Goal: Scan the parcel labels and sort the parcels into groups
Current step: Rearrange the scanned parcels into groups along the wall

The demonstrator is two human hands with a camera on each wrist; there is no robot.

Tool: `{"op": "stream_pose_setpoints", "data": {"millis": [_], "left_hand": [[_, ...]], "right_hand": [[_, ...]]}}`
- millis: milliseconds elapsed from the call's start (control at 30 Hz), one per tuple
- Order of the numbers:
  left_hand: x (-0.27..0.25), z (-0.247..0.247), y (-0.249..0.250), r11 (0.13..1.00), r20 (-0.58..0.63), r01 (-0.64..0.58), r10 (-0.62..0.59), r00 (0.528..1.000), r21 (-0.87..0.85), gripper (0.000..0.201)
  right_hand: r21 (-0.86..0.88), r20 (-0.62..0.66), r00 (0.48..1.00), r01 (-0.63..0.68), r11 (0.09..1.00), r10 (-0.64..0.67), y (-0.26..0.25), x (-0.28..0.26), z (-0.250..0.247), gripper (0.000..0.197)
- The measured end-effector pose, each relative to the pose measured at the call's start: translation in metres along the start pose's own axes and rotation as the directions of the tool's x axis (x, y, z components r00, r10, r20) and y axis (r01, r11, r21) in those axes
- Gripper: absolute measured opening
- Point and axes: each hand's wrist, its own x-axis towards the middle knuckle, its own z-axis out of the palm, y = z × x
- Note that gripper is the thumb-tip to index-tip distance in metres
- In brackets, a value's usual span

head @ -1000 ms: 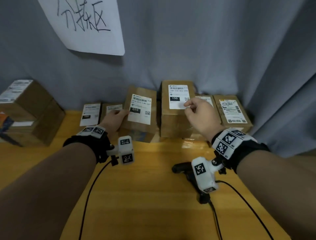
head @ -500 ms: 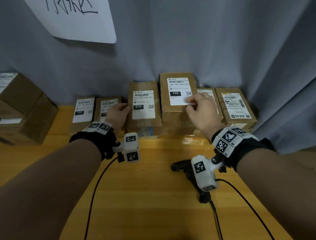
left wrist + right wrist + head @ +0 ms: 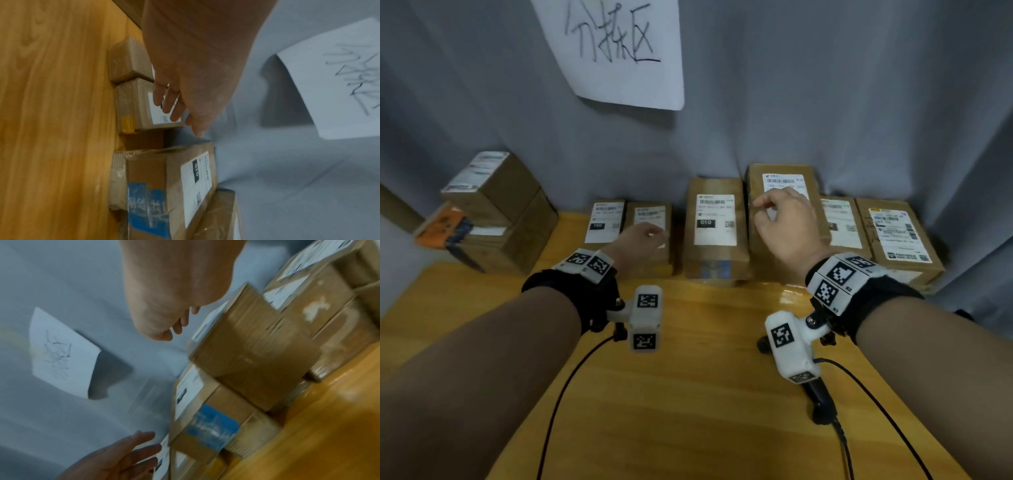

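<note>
Several brown parcels with white labels stand in a row against the grey curtain. My left hand (image 3: 650, 236) hovers with relaxed, straight fingers (image 3: 174, 112) over the label of the second small parcel (image 3: 650, 214), and holds nothing. To its right stands the parcel marked 010 (image 3: 714, 226). My right hand (image 3: 767, 209) is over the tall parcel (image 3: 784, 178), fingers loosely curled (image 3: 179, 327) and empty, just off its label. A black handheld scanner (image 3: 822, 401) lies on the table under my right wrist.
A stack of bigger boxes (image 3: 493, 212) stands at the back left of the yellow wooden table (image 3: 705, 394). Two more labelled parcels (image 3: 842, 222) (image 3: 900, 236) sit at the right end. A handwritten paper sign (image 3: 619, 51) hangs on the curtain. Cables trail toward me.
My left hand left the edge of the 010 parcel and moved left over the small parcel. My right hand came off the tall parcel's label and shifted up and left.
</note>
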Motion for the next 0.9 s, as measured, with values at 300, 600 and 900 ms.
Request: {"op": "stream_pose_setpoints", "data": {"millis": [300,600,900], "left_hand": [[-0.016,-0.075,-0.069,0.995,-0.190,0.010,-0.028,0.981,-0.095,0.035],[0.007,-0.192,-0.174,1.000,-0.366,0.005,-0.014,0.931,-0.024,0.054],[0.034,-0.209,-0.241,0.995,-0.188,0.077,-0.087,0.978,-0.057,0.055]], "right_hand": [[0.127,0.063,0.991,0.109,0.986,-0.118,-0.097,0.005,0.081,0.015],[0.215,0.175,0.981,0.046,0.976,-0.084,-0.208,0.010,0.195,0.019],[-0.103,0.398,0.875,-0.256,0.961,0.276,-0.208,-0.002,0.271,0.052]]}}
